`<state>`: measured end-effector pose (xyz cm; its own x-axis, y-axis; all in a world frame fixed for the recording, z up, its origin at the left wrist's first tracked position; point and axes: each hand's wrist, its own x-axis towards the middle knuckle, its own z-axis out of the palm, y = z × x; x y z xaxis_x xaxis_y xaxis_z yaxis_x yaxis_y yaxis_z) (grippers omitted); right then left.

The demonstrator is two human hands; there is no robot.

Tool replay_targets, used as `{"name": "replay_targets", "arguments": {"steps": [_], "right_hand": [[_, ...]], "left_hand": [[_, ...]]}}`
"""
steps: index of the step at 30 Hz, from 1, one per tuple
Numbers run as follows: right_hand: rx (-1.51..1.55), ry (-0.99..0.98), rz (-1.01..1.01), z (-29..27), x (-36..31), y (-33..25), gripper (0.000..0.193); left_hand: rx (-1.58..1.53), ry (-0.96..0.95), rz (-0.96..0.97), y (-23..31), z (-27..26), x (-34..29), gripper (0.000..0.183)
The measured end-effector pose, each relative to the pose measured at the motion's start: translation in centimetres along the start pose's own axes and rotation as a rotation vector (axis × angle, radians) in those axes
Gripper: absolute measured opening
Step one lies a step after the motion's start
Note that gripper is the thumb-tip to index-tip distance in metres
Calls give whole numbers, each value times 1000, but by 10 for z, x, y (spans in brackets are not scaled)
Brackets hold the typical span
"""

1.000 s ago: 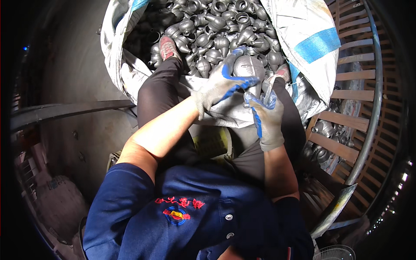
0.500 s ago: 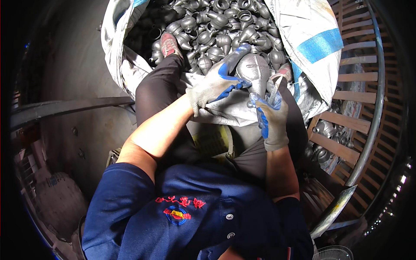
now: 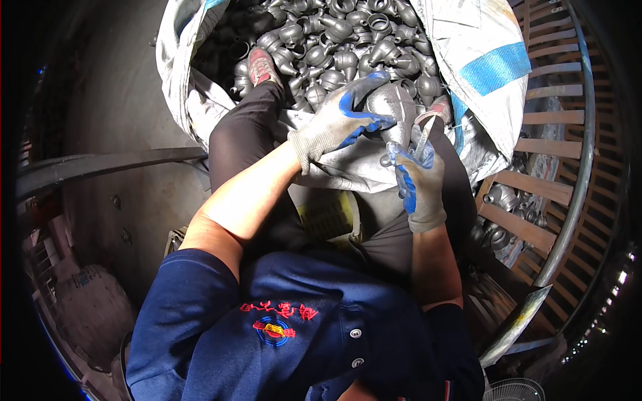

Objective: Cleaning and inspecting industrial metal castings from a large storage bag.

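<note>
Above the open sack, my left hand (image 3: 341, 117), in a grey and blue work glove, grips a rounded grey metal casting (image 3: 389, 103) from its left side. The casting's narrow end points down toward me. My right hand (image 3: 420, 184), gloved the same way, is closed near that narrow end. From its fingers sticks a slim pale tool (image 3: 424, 130); its kind I cannot make out, nor whether the right fingers also touch the casting. Behind both hands, many similar grey castings (image 3: 334, 60) fill the sack.
The white woven sack (image 3: 468, 27) with blue stripes surrounds my feet. At the right stands a slatted crate (image 3: 552, 117) with a curved metal rail (image 3: 582, 154) and more castings beyond. A yellow-labelled bucket (image 3: 328, 217) sits between my legs. A metal bar (image 3: 114, 167) runs along the left.
The casting has turned slightly in my left hand, so its round opening shows more at the far side. My left hand has shifted a little to the right; the right hand has hardly moved.
</note>
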<state>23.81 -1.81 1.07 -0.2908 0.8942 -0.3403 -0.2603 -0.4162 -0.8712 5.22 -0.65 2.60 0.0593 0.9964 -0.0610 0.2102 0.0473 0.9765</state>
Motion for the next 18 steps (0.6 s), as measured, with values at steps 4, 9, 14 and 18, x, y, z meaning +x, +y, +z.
{"name": "replay_targets", "arguments": {"steps": [4, 9, 14, 18], "right_hand": [[-22, -38, 63, 4, -4, -10, 24], [6, -62, 142, 0, -5, -15, 23], [-2, -61, 189, -9, -7, -20, 17], [79, -154, 257, -10, -8, -27, 18]], "left_hand": [[-372, -96, -173, -5, -6, -2, 55], [-318, -30, 4, -16, -2, 4, 43], [-540, 144, -44, -21, -7, 6, 23], [-583, 273, -150, -27, -7, 8, 20]]}}
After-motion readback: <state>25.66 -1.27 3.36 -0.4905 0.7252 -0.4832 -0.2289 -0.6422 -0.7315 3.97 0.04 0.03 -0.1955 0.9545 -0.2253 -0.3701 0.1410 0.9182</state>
